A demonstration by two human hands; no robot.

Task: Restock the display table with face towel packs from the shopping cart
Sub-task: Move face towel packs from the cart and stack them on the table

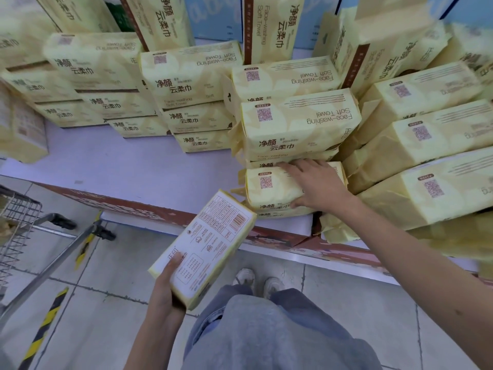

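Note:
My left hand (pixel 168 284) grips a yellow face towel pack (pixel 205 244) by its near end, white printed back up, over the floor in front of the display table (pixel 128 166). My right hand (pixel 314 185) lies flat with spread fingers on the top pack (pixel 269 188) of a short stack at the table's front edge, thumb against its front face. Behind that stack rises a taller stack of the same packs (pixel 298 124). The wire shopping cart (pixel 18 217) stands at the far left; what it holds is hidden.
Stacks of yellow packs (pixel 186 84) fill the back and right of the table, some leaning (pixel 421 134). A bare lilac patch of tabletop lies at the left front. Black-and-yellow floor tape (pixel 45 324) runs by the cart. My shoes (pixel 256 281) stand close to the table's base.

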